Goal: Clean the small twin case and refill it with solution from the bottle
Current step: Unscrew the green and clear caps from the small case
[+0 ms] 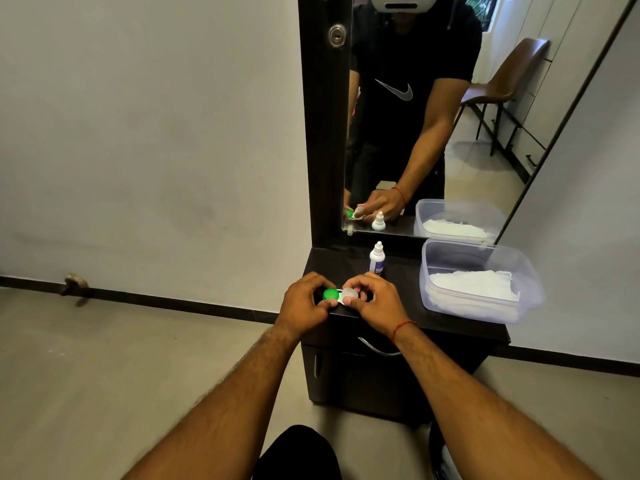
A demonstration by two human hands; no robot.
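The small twin case (pixel 340 294) lies near the front edge of the dark dresser top (pixel 408 299). It has a green cap (pixel 330 293) on its left side and a white cap (pixel 349 293) on its right. My left hand (pixel 304 304) grips the case at the green end. My right hand (pixel 375 299) has its fingers closed around the white cap. Just behind my right hand the white solution bottle (pixel 376 258) with a blue label stands upright, cap on.
A clear plastic tub (pixel 485 306) holding white tissues (pixel 472 285) sits on the right of the dresser top. A tall mirror (pixel 433 109) rises behind, reflecting the scene. Drawers with metal handles (pixel 377 348) are below. Wall and bare floor lie to the left.
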